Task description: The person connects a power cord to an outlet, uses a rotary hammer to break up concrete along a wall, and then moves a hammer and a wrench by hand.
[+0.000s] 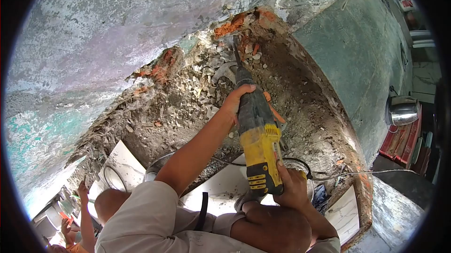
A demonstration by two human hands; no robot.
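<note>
A yellow and black rotary hammer (pixel 256 133) runs up the middle of the view, its dark chisel bit (pixel 237 50) reaching the broken orange brick (pixel 230 26) at the foot of the wall. My left hand (pixel 233 102) is wrapped round its black front body. At the rear handle, my right hand (pixel 293 186) is closed; its fingers are partly hidden. Beneath the tool lies loose rubble (pixel 188 103). A pale grey curved piece (pixel 224 72) rests there beside the bit, and an orange strip (pixel 276 111) shows along the tool's right side.
Peeling walls (pixel 108 32) enclose the dug-out corner. White marbled tiles (pixel 123 161) lie near my knees. A power cable (pixel 357 173) crosses the right side. Beyond that edge are a shiny metal pot (pixel 404 111) and red objects (pixel 399 142). Another person's arm (pixel 86 215) shows lower left.
</note>
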